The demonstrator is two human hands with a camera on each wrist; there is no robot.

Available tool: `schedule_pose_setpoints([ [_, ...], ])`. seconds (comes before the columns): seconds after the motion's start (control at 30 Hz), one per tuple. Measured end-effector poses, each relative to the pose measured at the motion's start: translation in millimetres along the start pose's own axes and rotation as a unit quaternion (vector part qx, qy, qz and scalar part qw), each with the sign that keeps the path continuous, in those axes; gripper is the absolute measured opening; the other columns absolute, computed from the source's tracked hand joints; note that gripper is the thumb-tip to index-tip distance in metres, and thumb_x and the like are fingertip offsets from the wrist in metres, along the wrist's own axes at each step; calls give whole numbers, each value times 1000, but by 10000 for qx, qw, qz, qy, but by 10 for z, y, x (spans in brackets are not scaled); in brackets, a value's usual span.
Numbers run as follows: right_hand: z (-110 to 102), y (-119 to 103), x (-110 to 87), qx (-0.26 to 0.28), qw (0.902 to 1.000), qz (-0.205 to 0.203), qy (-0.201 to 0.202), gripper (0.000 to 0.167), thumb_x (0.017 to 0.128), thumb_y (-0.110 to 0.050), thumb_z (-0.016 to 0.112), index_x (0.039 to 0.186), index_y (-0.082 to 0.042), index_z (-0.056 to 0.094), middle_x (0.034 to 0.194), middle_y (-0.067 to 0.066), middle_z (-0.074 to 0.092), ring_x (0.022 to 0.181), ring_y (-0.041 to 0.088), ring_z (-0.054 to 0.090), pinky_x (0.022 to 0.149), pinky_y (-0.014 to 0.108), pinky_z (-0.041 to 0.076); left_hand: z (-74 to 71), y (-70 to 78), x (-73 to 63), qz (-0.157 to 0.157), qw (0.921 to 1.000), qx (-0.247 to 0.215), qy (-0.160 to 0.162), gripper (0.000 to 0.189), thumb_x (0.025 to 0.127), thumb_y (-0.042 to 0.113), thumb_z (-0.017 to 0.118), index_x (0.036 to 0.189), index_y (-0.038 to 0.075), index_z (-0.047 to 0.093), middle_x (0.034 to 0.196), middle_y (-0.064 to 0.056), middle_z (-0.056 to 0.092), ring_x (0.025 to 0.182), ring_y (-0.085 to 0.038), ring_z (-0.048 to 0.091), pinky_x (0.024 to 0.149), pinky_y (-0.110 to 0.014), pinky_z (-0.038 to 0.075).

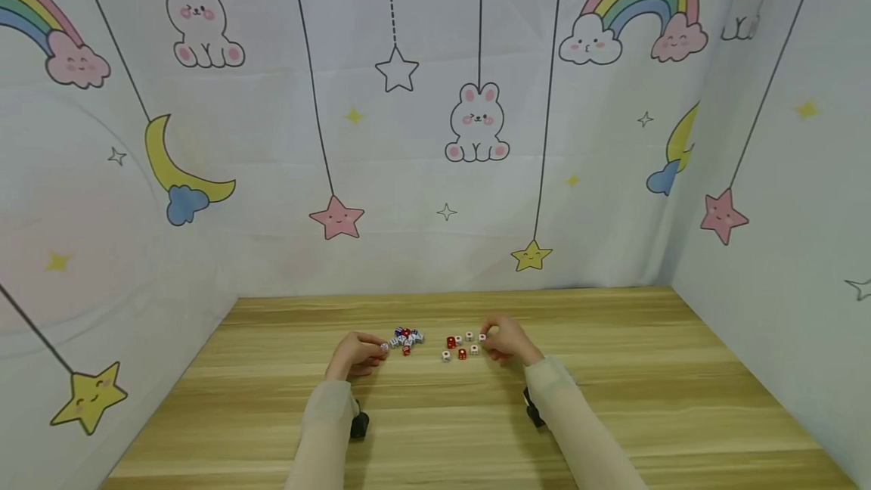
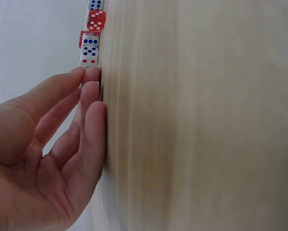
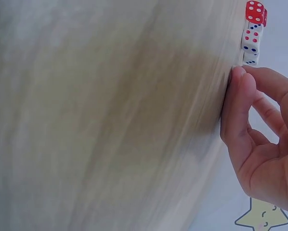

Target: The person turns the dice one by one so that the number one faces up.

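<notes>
My left hand [image 1: 355,354] is at the left of a close cluster of dice [image 1: 406,338], thumb and fingertips pinching a white die [image 1: 384,347]. In the left wrist view the fingers [image 2: 92,108] lie low along the tabletop, with white and red dice [image 2: 89,51] just beyond the tips. My right hand [image 1: 506,339] pinches another white die [image 1: 482,338] at the right end of a looser group of white and red dice [image 1: 462,354]. The right wrist view has its fingertips close to the table, mostly hiding that die, with white dice [image 3: 251,39] and a red die [image 3: 255,12] beyond.
Both groups rest on a wood-grain table [image 1: 435,422], with a gap between them. White cloth walls [image 1: 408,263] printed with stars and rabbits enclose its back and sides. A black wrist device [image 1: 359,424] sits at the left sleeve, another [image 1: 534,408] at the right.
</notes>
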State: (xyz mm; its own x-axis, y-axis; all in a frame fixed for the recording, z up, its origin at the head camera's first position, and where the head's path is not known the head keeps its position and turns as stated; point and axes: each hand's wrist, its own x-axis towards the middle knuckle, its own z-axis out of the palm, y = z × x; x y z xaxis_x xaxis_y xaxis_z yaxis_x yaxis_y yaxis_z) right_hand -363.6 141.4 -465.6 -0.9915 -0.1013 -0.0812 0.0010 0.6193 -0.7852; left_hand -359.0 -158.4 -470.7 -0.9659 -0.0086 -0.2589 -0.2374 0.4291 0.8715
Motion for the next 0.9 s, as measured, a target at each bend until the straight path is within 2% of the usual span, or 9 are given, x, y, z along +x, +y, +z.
schedule_pose_setpoints([
  [0.2, -10, -6, -3, -59, 9999, -72, 69, 16, 78, -4, 62, 93, -2, 56, 51, 8, 54, 40, 10, 47, 36, 23, 41, 3, 5, 14, -44, 10000, 18, -2, 24, 81, 15, 64, 103, 5, 66, 72, 1, 69, 55, -5, 56, 51, -25, 49],
  [0.33, 36, -112, 3, -610, 9952, -516, 566, 18, 77, -9, 65, 92, -1, 57, 70, 12, 61, 41, 8, 43, 39, 20, 37, -1, 2, 23, -122, 9999, 11, 32, 23, 81, 15, 65, 102, 6, 67, 71, 2, 68, 54, -5, 56, 50, -24, 48],
  [0.43, 111, -261, -1, -765, 9910, -830, 720, 18, 77, -10, 65, 90, 0, 59, 75, 14, 64, 42, 10, 49, 39, 18, 37, -5, 2, 19, -129, 9999, 29, 39, 23, 81, 15, 65, 102, 6, 67, 71, 1, 68, 54, -5, 56, 50, -24, 48],
  [0.57, 258, -490, -19, -418, 9933, -1058, 209, 18, 81, -10, 61, 95, 2, 59, 68, 18, 65, 48, 24, 60, 38, 23, 42, 1, -4, 16, -118, 9999, 37, 40, 23, 80, 15, 65, 102, 6, 67, 72, 1, 69, 54, -5, 56, 50, -24, 49],
  [0.67, 389, -620, -17, -210, 9931, -1133, -221, 24, 85, -10, 57, 104, 4, 58, 69, 20, 65, 52, 29, 61, 40, 28, 45, 6, -3, 13, -103, 9999, 30, 56, 23, 80, 15, 65, 102, 7, 67, 71, 2, 68, 54, -5, 56, 51, -24, 49],
  [0.9, 669, -727, 15, -67, 9926, -933, -773, 39, 86, -6, 53, 123, 7, 47, 58, 13, 61, 42, 14, 56, 42, 29, 49, 12, 8, -8, -34, 10000, 9, 50, 23, 81, 16, 65, 102, 6, 67, 71, 3, 68, 55, -4, 56, 51, -24, 48],
])
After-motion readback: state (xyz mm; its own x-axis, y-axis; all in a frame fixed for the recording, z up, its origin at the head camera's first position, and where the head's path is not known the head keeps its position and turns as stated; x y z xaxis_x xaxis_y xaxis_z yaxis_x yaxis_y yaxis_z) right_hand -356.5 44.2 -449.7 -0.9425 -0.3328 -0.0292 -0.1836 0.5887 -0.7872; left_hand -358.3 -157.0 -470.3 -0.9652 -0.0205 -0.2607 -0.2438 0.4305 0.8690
